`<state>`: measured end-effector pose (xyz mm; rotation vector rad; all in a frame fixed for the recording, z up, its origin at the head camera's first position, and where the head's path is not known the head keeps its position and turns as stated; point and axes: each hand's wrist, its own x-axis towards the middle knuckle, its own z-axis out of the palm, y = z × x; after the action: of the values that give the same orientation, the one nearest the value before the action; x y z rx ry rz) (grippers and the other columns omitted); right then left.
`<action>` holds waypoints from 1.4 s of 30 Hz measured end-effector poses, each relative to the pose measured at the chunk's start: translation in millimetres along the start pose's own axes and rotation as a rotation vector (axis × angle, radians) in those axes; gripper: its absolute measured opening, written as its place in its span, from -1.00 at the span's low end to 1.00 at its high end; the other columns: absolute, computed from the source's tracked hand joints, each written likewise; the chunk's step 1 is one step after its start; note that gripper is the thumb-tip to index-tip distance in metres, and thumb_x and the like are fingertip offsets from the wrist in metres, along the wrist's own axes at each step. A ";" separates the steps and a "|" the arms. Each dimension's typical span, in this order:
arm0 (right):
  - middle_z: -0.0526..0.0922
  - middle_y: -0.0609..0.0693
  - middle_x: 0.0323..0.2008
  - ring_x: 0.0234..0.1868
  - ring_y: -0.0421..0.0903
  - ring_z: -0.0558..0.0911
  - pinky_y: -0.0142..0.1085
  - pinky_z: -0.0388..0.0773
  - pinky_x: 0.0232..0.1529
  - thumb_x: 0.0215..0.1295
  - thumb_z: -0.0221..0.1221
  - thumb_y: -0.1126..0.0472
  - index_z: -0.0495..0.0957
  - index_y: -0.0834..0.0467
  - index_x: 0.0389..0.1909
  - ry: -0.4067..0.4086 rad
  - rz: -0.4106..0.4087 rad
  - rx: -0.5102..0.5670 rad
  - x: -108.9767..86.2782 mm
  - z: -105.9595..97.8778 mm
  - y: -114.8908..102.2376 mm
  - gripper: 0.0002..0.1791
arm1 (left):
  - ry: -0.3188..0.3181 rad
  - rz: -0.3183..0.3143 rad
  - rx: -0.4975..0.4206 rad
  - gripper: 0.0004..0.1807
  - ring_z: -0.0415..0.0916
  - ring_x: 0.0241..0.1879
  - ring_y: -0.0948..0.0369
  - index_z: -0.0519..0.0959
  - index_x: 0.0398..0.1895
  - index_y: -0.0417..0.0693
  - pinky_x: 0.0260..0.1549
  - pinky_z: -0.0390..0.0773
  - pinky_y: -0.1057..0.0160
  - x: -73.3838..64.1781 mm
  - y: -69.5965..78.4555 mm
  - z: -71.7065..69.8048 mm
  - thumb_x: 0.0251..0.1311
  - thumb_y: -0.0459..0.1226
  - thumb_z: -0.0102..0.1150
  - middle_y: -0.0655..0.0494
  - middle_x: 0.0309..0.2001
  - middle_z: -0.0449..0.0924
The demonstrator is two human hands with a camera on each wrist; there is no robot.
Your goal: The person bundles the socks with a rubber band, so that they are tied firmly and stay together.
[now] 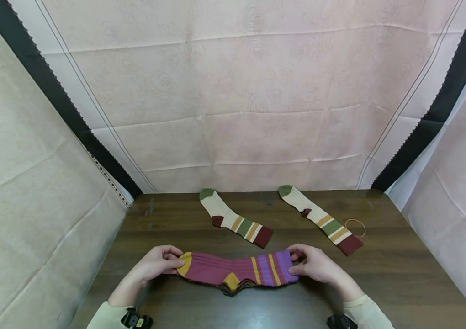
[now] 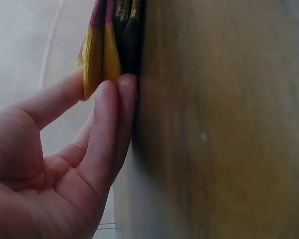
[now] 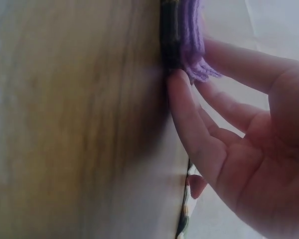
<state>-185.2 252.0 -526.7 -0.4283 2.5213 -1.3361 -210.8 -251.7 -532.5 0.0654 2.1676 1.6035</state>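
Observation:
A stack of socks [image 1: 233, 268] lies sideways near the front of the table, with a plum sock with yellow toe and heel on top and darker socks showing beneath. My left hand [image 1: 161, 264] pinches the yellow toe end, thumb above. In the left wrist view the fingertips [image 2: 127, 89] sit under the layers, right beside the tabletop. At the striped purple cuff end, my right hand [image 1: 315, 263] holds the stack between thumb and fingers. Folded purple cuff layers [image 3: 192, 45] and a dark layer under them show in the right wrist view.
Two cream socks with green toes and maroon cuffs lie slanted behind the stack, a left one [image 1: 233, 218] and a right one [image 1: 319, 219]. A thin yellowish band [image 1: 355, 227] loops by the right sock's cuff. Pale cloth [image 1: 257, 100] hangs behind the wooden table [image 1: 167, 219].

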 end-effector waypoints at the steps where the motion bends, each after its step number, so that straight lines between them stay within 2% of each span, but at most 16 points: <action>1: 0.69 0.05 -0.15 -0.25 -0.08 0.68 -0.26 0.63 -0.29 0.23 0.53 0.25 0.62 0.28 0.20 -0.003 0.003 0.014 -0.4 -0.2 0.3 -0.47 | 0.003 0.002 -0.003 -0.58 0.70 -0.24 0.13 0.58 0.13 -0.42 -0.21 0.77 0.16 -0.9 0.5 -0.2 0.36 -0.31 0.46 -0.07 -0.20 0.69; 7: 0.70 0.13 -0.09 -0.23 -0.04 0.71 -0.19 0.71 -0.29 0.35 0.45 0.23 0.60 0.32 0.22 0.002 0.050 0.091 -0.2 -2.8 -3.3 -0.51 | 0.030 0.021 -0.003 -0.52 0.70 -0.17 0.10 0.56 0.17 -0.44 -0.17 0.77 0.11 -3.5 3.8 -5.4 0.40 -0.24 0.44 -0.08 -0.12 0.71; 12: 0.72 0.09 -0.08 -0.18 -0.05 0.70 -0.20 0.71 -0.27 0.38 0.43 0.17 0.61 0.30 0.22 0.036 0.068 0.054 7.6 -5.9 -7.2 -0.52 | 0.068 0.054 -0.007 -0.52 0.74 -0.17 0.03 0.53 0.21 -0.47 -0.16 0.77 0.07 -2.1 11.2 -13.1 0.45 -0.24 0.38 -0.19 -0.06 0.70; 17: 0.72 0.06 -0.09 -0.15 -0.05 0.68 -0.21 0.70 -0.26 0.41 0.41 0.16 0.62 0.29 0.21 0.057 0.027 0.006 20.3 -11.0 -12.8 -0.55 | 0.105 0.089 -0.031 -0.51 0.76 -0.16 -0.02 0.52 0.23 -0.47 -0.12 0.77 0.04 4.3 19.4 -17.6 0.46 -0.25 0.38 -0.32 0.00 0.66; 20: 0.71 0.04 -0.10 -0.14 -0.06 0.67 -0.23 0.69 -0.23 0.44 0.39 0.16 0.62 0.29 0.22 0.057 0.015 -0.005 28.5 -13.8 -17.5 -0.56 | 0.117 0.100 -0.032 -0.50 0.76 -0.16 -0.02 0.53 0.23 -0.45 -0.10 0.77 0.03 9.2 24.1 -17.8 0.45 -0.23 0.39 -0.33 0.00 0.65; 29: 0.71 0.04 -0.13 -0.19 -0.07 0.67 -0.18 0.66 -0.19 0.45 0.38 0.20 0.63 0.30 0.22 0.068 0.006 -0.009 55.3 -13.3 -30.3 -0.58 | 0.100 0.150 -0.030 -0.49 0.76 -0.12 -0.08 0.52 0.25 -0.44 -0.06 0.76 -0.04 25.5 40.7 -7.3 0.45 -0.23 0.39 -0.40 0.04 0.63; 36: 0.71 0.12 0.01 -0.03 -0.01 0.67 -0.12 0.67 -0.07 0.45 0.38 0.22 0.61 0.27 0.27 0.044 0.051 0.040 76.1 -6.7 -28.6 -0.56 | 0.048 0.187 -0.027 -0.50 0.75 -0.09 -0.10 0.52 0.26 -0.44 -0.03 0.75 -0.03 33.3 52.6 5.9 0.49 -0.22 0.35 -0.39 0.07 0.63; 42: 0.69 0.18 0.11 0.11 0.10 0.65 -0.01 0.61 0.10 0.38 0.43 0.24 0.60 0.29 0.28 0.045 0.028 -0.003 93.5 1.6 -23.3 -0.50 | 0.018 0.213 -0.032 -0.51 0.74 -0.10 -0.10 0.52 0.25 -0.44 -0.02 0.74 -0.06 40.0 55.9 18.3 0.48 -0.23 0.35 -0.40 0.06 0.63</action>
<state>-267.8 203.5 -516.2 -0.3667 2.5560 -1.3466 -252.2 -205.3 -498.0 0.2809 2.2094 1.7597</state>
